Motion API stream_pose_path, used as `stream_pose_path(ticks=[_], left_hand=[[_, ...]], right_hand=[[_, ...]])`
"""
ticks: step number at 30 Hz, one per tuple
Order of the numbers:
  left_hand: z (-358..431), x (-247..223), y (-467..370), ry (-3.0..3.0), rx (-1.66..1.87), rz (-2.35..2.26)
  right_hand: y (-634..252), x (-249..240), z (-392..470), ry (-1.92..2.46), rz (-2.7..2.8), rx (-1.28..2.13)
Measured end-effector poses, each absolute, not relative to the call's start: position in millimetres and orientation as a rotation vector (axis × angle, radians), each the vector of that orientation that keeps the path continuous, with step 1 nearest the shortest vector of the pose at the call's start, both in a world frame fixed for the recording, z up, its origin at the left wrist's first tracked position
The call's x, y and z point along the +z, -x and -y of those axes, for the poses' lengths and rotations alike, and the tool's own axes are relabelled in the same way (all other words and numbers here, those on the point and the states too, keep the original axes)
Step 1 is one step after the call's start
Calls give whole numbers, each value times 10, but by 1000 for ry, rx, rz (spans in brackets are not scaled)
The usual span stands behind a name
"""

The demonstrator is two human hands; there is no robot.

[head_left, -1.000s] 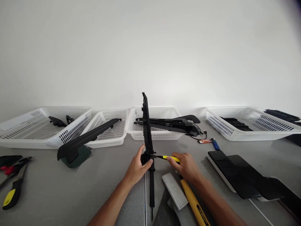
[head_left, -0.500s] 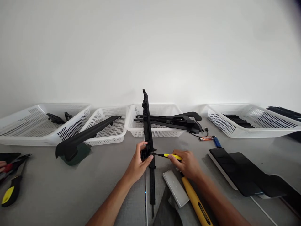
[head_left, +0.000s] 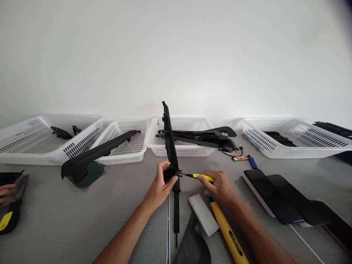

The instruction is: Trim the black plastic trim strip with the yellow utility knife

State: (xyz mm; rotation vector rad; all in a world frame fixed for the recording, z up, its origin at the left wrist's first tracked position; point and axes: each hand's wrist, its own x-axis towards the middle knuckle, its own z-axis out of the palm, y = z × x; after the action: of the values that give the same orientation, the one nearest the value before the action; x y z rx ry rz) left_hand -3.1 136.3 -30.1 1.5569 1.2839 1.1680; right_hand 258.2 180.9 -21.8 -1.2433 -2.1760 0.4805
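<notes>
A long black plastic part (head_left: pixel 169 141) stands up from the table, tilted slightly left, its lower end gripped between the thumb and fingers of my left hand (head_left: pixel 161 185). My right hand (head_left: pixel 221 185) is closed around the yellow handle of a thin tool (head_left: pixel 203 177). The tool's dark tip points left and reaches the part's lower end, close to my left thumb; whether it touches is too small to tell. Beneath, a narrow black strip (head_left: pixel 176 212) runs toward the front edge.
White baskets (head_left: pixel 129 158) holding black parts line the wall. A yellow-handled tool (head_left: pixel 227 234) and a white block (head_left: pixel 204 214) lie below my right hand. Phones (head_left: pixel 272 194) lie to the right. At the far left a person's hand (head_left: pixel 5 192) is near a yellow-and-black handle (head_left: pixel 9 220).
The black part leans further left at its top. The tool tip has drawn slightly away to the right. At the far left, the red-handled pliers are no longer visible.
</notes>
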Motion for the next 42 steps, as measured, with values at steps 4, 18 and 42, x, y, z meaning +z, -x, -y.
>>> stream_pose_path(ticks=[4, 18, 42], left_hand=[[-1384, -339, 52, -1563, 1173, -1338], [-1387, -295, 6, -1598, 1023, -1286], [-1384, -308, -12, -1496, 1030, -1240]], right_hand=[[-2560, -210, -1819, 1252, 2194, 451], [-2431, -194, -1750, 1280, 2187, 515], [-2430, -250, -1759, 1225, 2244, 512]])
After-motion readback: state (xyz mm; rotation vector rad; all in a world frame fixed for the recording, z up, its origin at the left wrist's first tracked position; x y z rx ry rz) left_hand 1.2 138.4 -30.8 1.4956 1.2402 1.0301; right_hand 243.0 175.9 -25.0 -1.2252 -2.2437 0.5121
